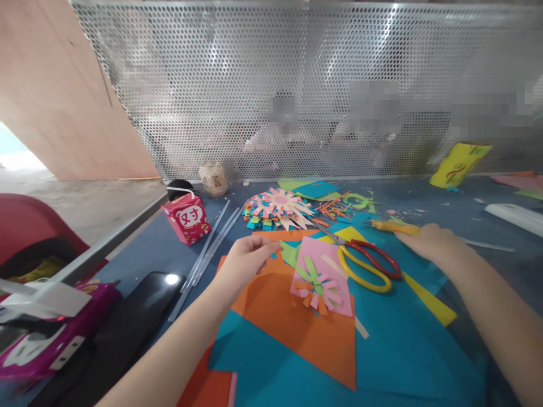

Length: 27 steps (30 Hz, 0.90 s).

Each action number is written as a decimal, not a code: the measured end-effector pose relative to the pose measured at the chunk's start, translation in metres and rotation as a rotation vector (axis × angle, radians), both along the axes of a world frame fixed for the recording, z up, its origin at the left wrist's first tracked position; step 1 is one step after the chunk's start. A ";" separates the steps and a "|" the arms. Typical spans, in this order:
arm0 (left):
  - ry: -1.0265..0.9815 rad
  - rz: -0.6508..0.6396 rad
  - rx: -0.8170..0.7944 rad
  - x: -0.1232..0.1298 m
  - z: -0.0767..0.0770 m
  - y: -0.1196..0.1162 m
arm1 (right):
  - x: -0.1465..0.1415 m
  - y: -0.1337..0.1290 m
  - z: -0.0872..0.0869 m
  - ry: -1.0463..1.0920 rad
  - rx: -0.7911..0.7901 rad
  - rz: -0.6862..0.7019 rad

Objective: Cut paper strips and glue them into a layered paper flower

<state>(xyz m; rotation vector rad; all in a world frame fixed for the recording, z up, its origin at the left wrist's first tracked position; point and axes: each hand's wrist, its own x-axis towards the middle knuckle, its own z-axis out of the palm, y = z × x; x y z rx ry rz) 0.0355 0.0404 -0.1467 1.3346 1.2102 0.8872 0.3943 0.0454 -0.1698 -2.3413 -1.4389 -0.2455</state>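
My left hand [250, 257] is closed in a pinch above the orange paper [292, 333]; a small orange strip hangs at its fingertips. My right hand [426, 240], at the right, has its fingers round the back of a yellow-orange tool [392, 226], probably a glue gun. Between the hands, scissors [367, 260] with red and yellow handles lie on coloured paper, blades pointing up and left. Near them a pink sheet [307, 260] bears a fringed paper flower [317, 287]. Finished-looking layered paper rosettes [280, 206] are stacked farther back.
Clear sticks [214, 240] and a red box [186, 217] lie left, with a jar [213, 178] behind. A phone [155, 291] is nearer. A yellow packet [459, 164] and white roll [515, 217] are right. Perforated metal [263, 73] borders the back; people are blurred beyond.
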 end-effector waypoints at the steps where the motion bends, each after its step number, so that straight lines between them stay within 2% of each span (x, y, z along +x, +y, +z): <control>1: 0.007 0.002 0.005 0.000 -0.001 0.001 | -0.007 -0.002 0.003 -0.022 0.006 -0.007; 3: 0.015 0.007 0.020 0.001 -0.004 0.002 | -0.023 -0.005 0.009 -0.072 0.027 0.099; 5: 0.030 0.001 0.030 0.002 -0.006 0.003 | -0.044 -0.009 0.012 -0.109 0.027 0.375; 8: 0.069 -0.007 0.041 0.001 -0.008 0.005 | -0.077 -0.016 0.009 -0.092 -0.051 0.854; 9: 0.080 -0.007 0.046 0.001 -0.008 0.005 | -0.086 -0.019 0.006 -0.031 -0.058 1.056; 12: 0.077 -0.015 0.046 0.001 -0.008 0.004 | -0.106 -0.027 -0.001 0.005 -0.127 1.337; 15: 0.062 -0.015 0.036 0.001 -0.008 0.003 | -0.111 -0.028 -0.003 -0.002 -0.207 1.429; 19: 0.054 -0.017 0.038 0.001 -0.008 0.002 | -0.108 -0.026 -0.001 -0.047 -0.218 1.440; 24: 0.028 -0.012 0.023 0.000 -0.007 0.003 | -0.108 -0.026 0.001 -0.152 -0.143 1.546; 27: 0.026 0.009 0.020 0.001 -0.006 0.002 | -0.108 -0.026 0.000 -0.081 -0.026 1.604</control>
